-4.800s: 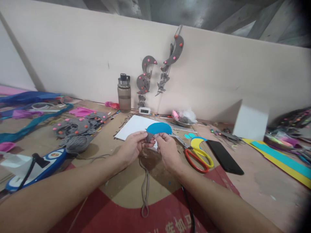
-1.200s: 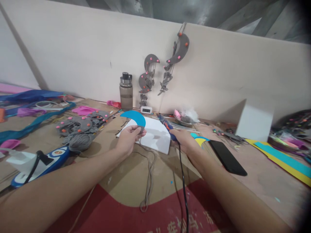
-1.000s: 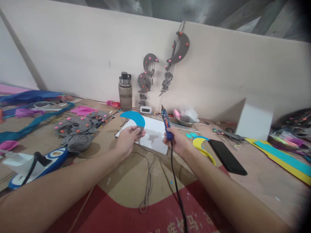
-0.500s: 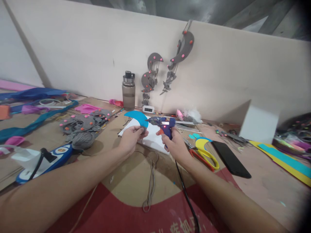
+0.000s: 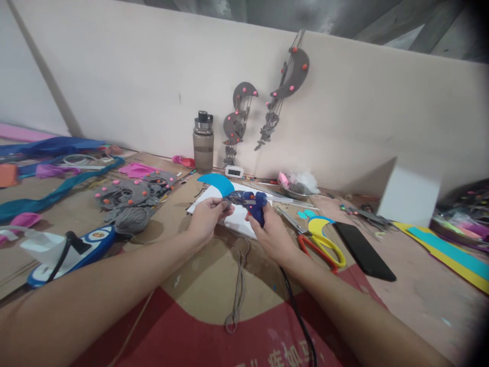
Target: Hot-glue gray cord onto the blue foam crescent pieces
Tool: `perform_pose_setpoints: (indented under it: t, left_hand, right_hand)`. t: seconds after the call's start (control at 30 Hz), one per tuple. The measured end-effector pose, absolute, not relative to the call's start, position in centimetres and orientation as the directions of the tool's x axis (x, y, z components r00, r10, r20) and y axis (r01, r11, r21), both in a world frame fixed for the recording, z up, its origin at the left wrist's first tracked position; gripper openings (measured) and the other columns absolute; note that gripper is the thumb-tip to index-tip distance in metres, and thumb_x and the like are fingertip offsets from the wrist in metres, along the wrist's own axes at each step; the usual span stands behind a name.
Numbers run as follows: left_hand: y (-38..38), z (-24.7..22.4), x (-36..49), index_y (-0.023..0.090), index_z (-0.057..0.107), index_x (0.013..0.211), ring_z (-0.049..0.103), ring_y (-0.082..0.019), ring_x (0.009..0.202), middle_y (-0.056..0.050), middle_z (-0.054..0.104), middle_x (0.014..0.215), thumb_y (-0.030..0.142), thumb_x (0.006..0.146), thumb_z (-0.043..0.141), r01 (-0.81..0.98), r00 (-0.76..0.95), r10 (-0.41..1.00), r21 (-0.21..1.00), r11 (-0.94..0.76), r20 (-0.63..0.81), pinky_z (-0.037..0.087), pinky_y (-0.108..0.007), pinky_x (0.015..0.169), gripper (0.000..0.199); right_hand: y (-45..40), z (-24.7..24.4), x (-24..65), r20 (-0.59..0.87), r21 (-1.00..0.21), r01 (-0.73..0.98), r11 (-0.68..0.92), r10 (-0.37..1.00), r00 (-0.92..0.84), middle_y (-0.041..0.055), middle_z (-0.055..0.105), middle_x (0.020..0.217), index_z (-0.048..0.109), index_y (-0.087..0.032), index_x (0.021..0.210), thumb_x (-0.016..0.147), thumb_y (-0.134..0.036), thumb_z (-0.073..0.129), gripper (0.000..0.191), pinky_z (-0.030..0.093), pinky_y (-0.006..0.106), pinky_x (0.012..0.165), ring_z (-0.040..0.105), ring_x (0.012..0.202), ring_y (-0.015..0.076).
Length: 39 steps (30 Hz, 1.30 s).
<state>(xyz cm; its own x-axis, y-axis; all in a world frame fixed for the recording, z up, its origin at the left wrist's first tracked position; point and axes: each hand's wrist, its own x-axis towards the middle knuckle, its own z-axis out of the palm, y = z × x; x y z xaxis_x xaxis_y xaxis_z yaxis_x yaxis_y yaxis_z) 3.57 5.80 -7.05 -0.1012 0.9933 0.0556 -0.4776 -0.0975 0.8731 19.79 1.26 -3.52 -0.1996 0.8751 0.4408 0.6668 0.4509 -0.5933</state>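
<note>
My right hand (image 5: 273, 232) is wrapped round the handle of a blue hot glue gun (image 5: 252, 201). Its nozzle points left, right at the fingertips of my left hand (image 5: 208, 216). Those left fingers are pinched together; a small greyish bit seems to show at their tips, but I cannot make out what it is. Just behind them a blue crescent cutout (image 5: 216, 182) rests over a white sheet (image 5: 242, 221). The gun's black cord (image 5: 296, 311) trails down toward me. A loop of grey yarn (image 5: 239, 290) lies on the cardboard in front of my hands.
Scissors (image 5: 326, 247) and a black phone (image 5: 364, 252) lie to the right. A water bottle (image 5: 204, 145) stands against the wall, near hanging grey moon ornaments (image 5: 296, 76). On the left are a grey yarn ball (image 5: 132, 220), grey felt pieces (image 5: 126, 193) and a power strip (image 5: 95, 244).
The glue gun has moved slightly left and down, its nozzle now at my left fingertips. My right hand has turned with it; the left hand stays almost still.
</note>
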Motion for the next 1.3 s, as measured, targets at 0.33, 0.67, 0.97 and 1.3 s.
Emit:
perform_pose_setpoints:
  t: [0.33,0.67,0.97,1.3]
  left_hand:
    - [5.9,-7.3,3.4,0.01,0.059,0.07,0.063,-0.011,0.064,-0.004,0.066,0.067,0.018,0.064,0.072,-0.462,-0.113,0.991,0.879,-0.12,0.075,0.052,-0.03,0.077,0.016]
    - [5.7,-6.7,3.5,0.01,0.059,0.07,0.063,-0.011,0.064,-0.004,0.065,0.064,0.017,0.065,0.07,-0.459,-0.162,0.983,0.875,-0.155,0.089,0.051,-0.031,0.08,0.014]
    - [5.9,-6.8,3.1,0.01,0.059,0.072,0.062,-0.011,0.066,-0.004,0.065,0.07,0.016,0.065,0.07,-0.525,-0.169,0.982,0.835,-0.165,0.088,0.05,-0.031,0.08,0.014]
    - [5.2,-6.1,3.3,0.011,0.059,0.079,0.063,-0.013,0.073,-0.006,0.065,0.079,0.019,0.069,0.068,-0.509,-0.127,0.987,0.848,-0.149,0.098,0.051,-0.029,0.072,0.016]
  right_hand:
    - [1.1,-3.6,19.7,0.441,-0.553,0.695,0.459,0.869,-0.223,0.0102,0.061,0.095,0.045,-0.017,0.111,0.084,-0.026,0.043,0.029,0.04,0.031,0.072,0.055,0.081,0.0217]
    - [1.1,-3.6,19.8,0.44,-0.572,0.689,0.445,0.875,-0.201,0.0109,0.061,0.096,0.046,-0.018,0.111,0.083,-0.026,0.044,0.03,0.04,0.033,0.074,0.055,0.083,0.0229]
    - [1.3,-3.7,19.9,0.437,-0.566,0.707,0.424,0.882,-0.178,0.0108,0.061,0.096,0.046,-0.018,0.111,0.083,-0.026,0.043,0.029,0.041,0.033,0.076,0.056,0.084,0.0227]
    - [4.1,-5.6,21.4,0.192,-0.893,0.42,0.16,0.981,0.034,0.0017,0.064,0.078,0.052,-0.018,0.093,0.077,-0.03,0.048,0.02,0.038,0.021,0.047,0.051,0.05,0.0103]
